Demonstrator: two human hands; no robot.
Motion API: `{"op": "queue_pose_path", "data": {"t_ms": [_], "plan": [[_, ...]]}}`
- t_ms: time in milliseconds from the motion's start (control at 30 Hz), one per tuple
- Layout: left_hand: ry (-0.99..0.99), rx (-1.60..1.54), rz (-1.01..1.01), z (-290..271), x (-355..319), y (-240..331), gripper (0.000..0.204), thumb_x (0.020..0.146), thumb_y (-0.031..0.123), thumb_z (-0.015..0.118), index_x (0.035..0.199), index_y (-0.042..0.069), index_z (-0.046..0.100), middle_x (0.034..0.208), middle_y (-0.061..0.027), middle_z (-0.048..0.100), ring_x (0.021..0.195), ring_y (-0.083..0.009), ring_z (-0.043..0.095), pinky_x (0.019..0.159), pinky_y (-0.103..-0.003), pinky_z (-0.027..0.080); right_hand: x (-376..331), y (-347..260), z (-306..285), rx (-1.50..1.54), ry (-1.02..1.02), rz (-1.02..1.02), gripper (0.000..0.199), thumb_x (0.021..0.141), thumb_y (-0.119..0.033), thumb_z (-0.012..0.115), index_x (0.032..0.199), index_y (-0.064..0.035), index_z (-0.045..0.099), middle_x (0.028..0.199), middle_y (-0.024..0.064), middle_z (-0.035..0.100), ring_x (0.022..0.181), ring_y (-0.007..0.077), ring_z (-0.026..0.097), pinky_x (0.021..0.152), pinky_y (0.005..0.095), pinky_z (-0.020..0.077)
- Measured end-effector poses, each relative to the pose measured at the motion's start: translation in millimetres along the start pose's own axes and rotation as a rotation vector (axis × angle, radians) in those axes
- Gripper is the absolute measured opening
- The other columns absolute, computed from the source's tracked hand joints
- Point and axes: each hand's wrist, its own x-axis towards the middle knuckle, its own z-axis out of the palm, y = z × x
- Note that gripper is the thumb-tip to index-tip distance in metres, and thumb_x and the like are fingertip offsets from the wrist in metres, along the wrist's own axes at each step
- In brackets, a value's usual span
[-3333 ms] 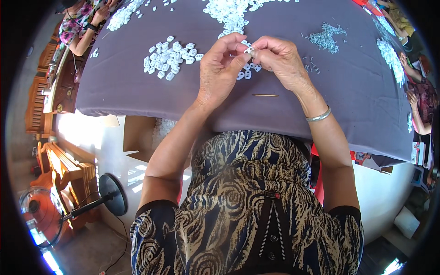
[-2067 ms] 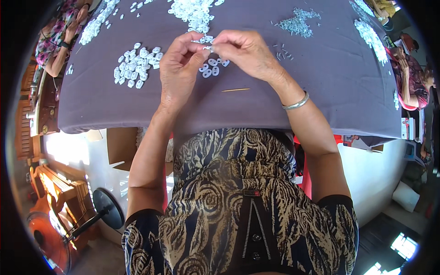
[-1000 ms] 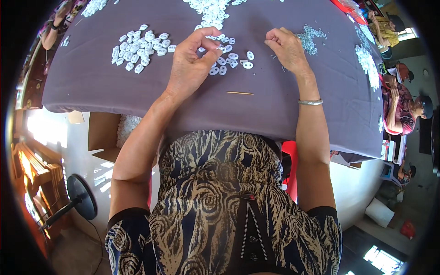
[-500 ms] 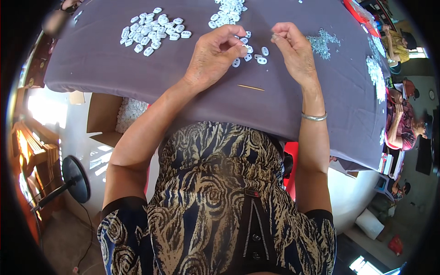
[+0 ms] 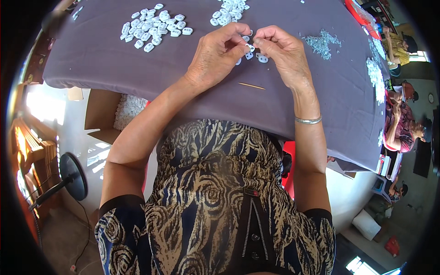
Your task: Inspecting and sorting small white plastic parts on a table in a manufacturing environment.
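Over the purple-grey tablecloth (image 5: 183,68), my left hand (image 5: 213,57) pinches a small white oval plastic piece (image 5: 250,47) between thumb and fingertips. My right hand (image 5: 286,57) is beside it, thumb and forefinger closed together right at the piece. Whatever is in that pinch is too small to make out. Just below the fingers lie a few loose white pieces with two holes (image 5: 262,58), partly covered by my hands. A thin wooden toothpick (image 5: 251,85) rests on the cloth nearer to me.
White pieces form one heap (image 5: 156,27) at the left and another (image 5: 231,11) at the back. A pile of tiny silvery metal parts (image 5: 323,44) lies right of my hands. Below the table's left edge stands an open cardboard box (image 5: 101,112). Other people (image 5: 405,121) sit at the right.
My right hand has moved left from near the metal parts, and its fingertips now meet the white piece. My left hand keeps its pinch in nearly the same place.
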Motion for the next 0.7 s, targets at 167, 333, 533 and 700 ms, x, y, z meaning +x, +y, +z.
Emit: {"op": "queue_pose_path", "data": {"t_ms": [167, 333, 533, 700], "plan": [[-0.005, 0.049, -0.016, 3.1, -2.2, 3.9, 0.030, 0.086, -0.003, 0.062, 0.114, 0.005, 0.059, 0.081, 0.0026, 0.061, 0.073, -0.0032, 0.053, 0.067, -0.019, 0.045, 1.2, 6.5, 2.5, 0.084, -0.011, 0.068, 0.012, 0.089, -0.011, 0.064, 0.095, -0.0016, 0.067, 0.080, -0.0028, 0.060, 0.069, 0.0030, 0.048, 0.061, 0.0192, 0.0399], [0.023, 0.044, 0.017, 2.1, -0.3, 4.8, 0.026, 0.084, 0.002, 0.063, 0.110, 0.004, 0.059, 0.078, -0.0039, 0.064, 0.069, -0.0087, 0.059, 0.065, -0.025, 0.050, 0.5, 5.6, 4.5, 0.143, 0.019, 0.109, 0.014, 0.088, -0.012, 0.066, 0.096, -0.0010, 0.069, 0.077, -0.0024, 0.060, 0.068, 0.0037, 0.047, 0.059, 0.0197, 0.0391], [0.047, 0.014, 0.034, 2.6, -1.3, 3.4, 0.025, 0.084, 0.002, 0.063, 0.109, 0.004, 0.059, 0.078, -0.0047, 0.065, 0.068, -0.0091, 0.060, 0.064, -0.025, 0.051, 0.5, 6.2, 5.6, 0.119, 0.028, 0.092, 0.011, 0.089, -0.011, 0.064, 0.095, -0.0019, 0.068, 0.075, -0.0039, 0.056, 0.067, 0.0040, 0.046, 0.060, 0.0201, 0.0381], [0.054, 0.035, 0.041, 2.9, -2.4, 0.6, 0.025, 0.084, 0.002, 0.063, 0.108, 0.004, 0.059, 0.079, -0.0064, 0.065, 0.069, -0.0104, 0.062, 0.065, -0.026, 0.052, -0.5, 6.9, 8.0, -0.051, 0.026, 0.010, 0.012, 0.091, -0.012, 0.062, 0.095, -0.0022, 0.067, 0.075, -0.0037, 0.057, 0.066, 0.0032, 0.048, 0.058, 0.0189, 0.0391]]}}
